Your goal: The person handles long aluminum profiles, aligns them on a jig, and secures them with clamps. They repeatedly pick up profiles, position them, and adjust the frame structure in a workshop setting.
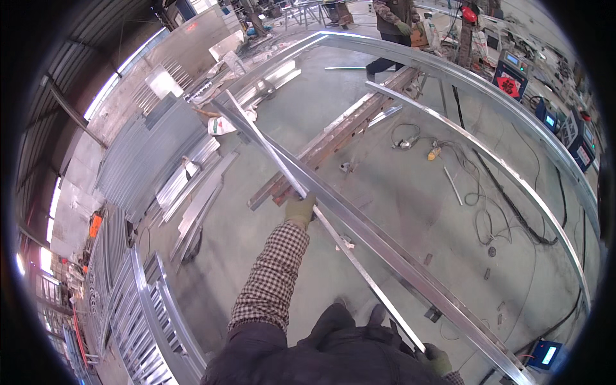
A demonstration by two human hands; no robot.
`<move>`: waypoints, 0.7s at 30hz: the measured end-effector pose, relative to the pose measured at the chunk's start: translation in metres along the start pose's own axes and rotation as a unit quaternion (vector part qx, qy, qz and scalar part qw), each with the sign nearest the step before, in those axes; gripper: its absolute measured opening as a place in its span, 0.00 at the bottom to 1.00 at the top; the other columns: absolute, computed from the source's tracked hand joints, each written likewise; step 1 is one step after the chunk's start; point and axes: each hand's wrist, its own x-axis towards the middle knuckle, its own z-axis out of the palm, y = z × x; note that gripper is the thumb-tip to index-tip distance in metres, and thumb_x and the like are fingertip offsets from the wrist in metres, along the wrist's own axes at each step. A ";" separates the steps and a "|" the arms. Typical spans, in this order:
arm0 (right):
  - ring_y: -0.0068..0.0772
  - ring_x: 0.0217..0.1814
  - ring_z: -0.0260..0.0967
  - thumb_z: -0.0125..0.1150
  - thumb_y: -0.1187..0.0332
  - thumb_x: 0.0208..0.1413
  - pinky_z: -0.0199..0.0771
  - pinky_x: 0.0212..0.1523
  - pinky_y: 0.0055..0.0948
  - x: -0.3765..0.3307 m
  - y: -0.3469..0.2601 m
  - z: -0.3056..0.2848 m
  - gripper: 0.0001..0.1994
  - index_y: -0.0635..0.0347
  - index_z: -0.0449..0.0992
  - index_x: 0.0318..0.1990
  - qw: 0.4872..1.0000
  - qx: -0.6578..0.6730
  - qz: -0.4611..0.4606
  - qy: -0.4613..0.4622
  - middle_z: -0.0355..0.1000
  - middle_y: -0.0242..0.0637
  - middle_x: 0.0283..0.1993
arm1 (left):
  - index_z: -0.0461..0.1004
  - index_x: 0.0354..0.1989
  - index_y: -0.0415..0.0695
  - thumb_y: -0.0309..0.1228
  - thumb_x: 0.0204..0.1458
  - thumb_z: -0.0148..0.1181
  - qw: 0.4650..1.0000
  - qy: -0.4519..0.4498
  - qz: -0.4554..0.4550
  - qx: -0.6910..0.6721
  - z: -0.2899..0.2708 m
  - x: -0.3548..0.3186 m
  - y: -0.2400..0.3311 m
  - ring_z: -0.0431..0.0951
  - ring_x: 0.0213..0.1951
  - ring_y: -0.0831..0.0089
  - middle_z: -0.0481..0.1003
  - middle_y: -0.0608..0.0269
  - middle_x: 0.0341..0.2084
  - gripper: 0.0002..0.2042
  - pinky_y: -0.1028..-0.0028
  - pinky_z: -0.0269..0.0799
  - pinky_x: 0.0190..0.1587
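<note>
My left hand (pixel 299 210), in an olive glove and checked sleeve, is closed around a long thin metal bar (pixel 366 274). The bar slants from upper left toward my lower right. Near its lower end my right hand (pixel 437 359), also gloved, appears closed on it; part of that hand is hidden at the lower edge. Alongside the bar lies a wider grey metal beam (pixel 385 244), running the same way and crossing the bar near its far part. Beneath the wide beam is a rusty brown support beam (pixel 333 136).
Cables (pixel 481 192) and a yellow tool (pixel 434 153) lie on the floor at right. Another long bar (pixel 494 154) curves past there. Stacked metal profiles (pixel 151 321) stand at left. Across the frame is a person (pixel 393 19). Blue-screened machines (pixel 510 74) line the right.
</note>
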 end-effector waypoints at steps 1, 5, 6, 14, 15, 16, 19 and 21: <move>0.28 0.38 0.82 0.72 0.57 0.66 0.81 0.44 0.33 -0.003 -0.015 -0.006 0.19 0.61 0.84 0.57 0.999 0.015 -0.039 0.026 0.85 0.39 0.37 | 0.77 0.61 0.36 0.43 0.61 0.69 0.999 -0.004 0.007 0.033 0.005 0.017 0.002 0.85 0.33 0.67 0.84 0.56 0.36 0.26 0.68 0.81 0.30; 0.30 0.34 0.82 0.75 0.61 0.62 0.81 0.39 0.35 -0.015 -0.090 -0.028 0.16 0.61 0.86 0.52 0.977 -0.078 -0.116 0.163 0.84 0.41 0.34 | 0.76 0.65 0.35 0.47 0.60 0.69 0.990 -0.023 0.030 0.139 0.014 0.084 0.016 0.86 0.34 0.67 0.85 0.51 0.41 0.32 0.68 0.82 0.33; 0.33 0.33 0.83 0.75 0.62 0.60 0.81 0.38 0.37 -0.012 -0.112 -0.039 0.15 0.60 0.86 0.50 0.968 -0.140 -0.110 0.177 0.83 0.41 0.32 | 0.76 0.65 0.35 0.47 0.60 0.69 0.982 -0.024 0.066 0.177 0.011 0.097 0.020 0.86 0.34 0.67 0.85 0.50 0.42 0.32 0.68 0.82 0.34; 0.49 0.38 0.84 0.73 0.60 0.57 0.82 0.40 0.46 0.069 -0.246 -0.045 0.17 0.53 0.85 0.52 0.938 -0.216 -0.123 0.242 0.83 0.45 0.36 | 0.77 0.67 0.43 0.50 0.63 0.63 0.825 -0.150 0.398 0.373 -0.010 0.180 0.067 0.79 0.63 0.51 0.80 0.45 0.60 0.30 0.57 0.75 0.66; 0.50 0.39 0.84 0.72 0.60 0.57 0.81 0.41 0.48 0.080 -0.252 -0.045 0.18 0.53 0.85 0.54 0.941 -0.226 -0.110 0.227 0.83 0.46 0.37 | 0.77 0.67 0.44 0.51 0.63 0.63 0.775 -0.155 0.455 0.410 -0.012 0.192 0.069 0.77 0.66 0.49 0.78 0.45 0.63 0.30 0.56 0.73 0.69; 0.51 0.39 0.84 0.73 0.59 0.57 0.81 0.41 0.48 0.088 -0.257 -0.044 0.18 0.52 0.85 0.54 0.928 -0.262 -0.138 0.226 0.83 0.45 0.36 | 0.78 0.67 0.45 0.52 0.62 0.62 0.764 -0.189 0.438 0.434 -0.014 0.206 0.070 0.76 0.67 0.50 0.77 0.46 0.64 0.30 0.56 0.72 0.70; 0.51 0.39 0.84 0.73 0.59 0.57 0.81 0.41 0.48 0.115 -0.271 -0.043 0.18 0.51 0.85 0.53 0.942 -0.228 -0.129 0.209 0.83 0.45 0.36 | 0.79 0.66 0.47 0.56 0.62 0.60 0.730 -0.246 0.410 0.489 -0.017 0.244 0.066 0.73 0.69 0.51 0.76 0.50 0.66 0.31 0.56 0.69 0.72; 0.50 0.39 0.84 0.73 0.59 0.57 0.82 0.40 0.48 0.140 -0.282 -0.046 0.17 0.51 0.86 0.52 0.927 -0.256 -0.159 0.224 0.83 0.44 0.36 | 0.79 0.65 0.49 0.57 0.63 0.57 0.710 -0.265 0.370 0.537 -0.014 0.264 0.063 0.74 0.69 0.51 0.77 0.52 0.65 0.31 0.57 0.70 0.71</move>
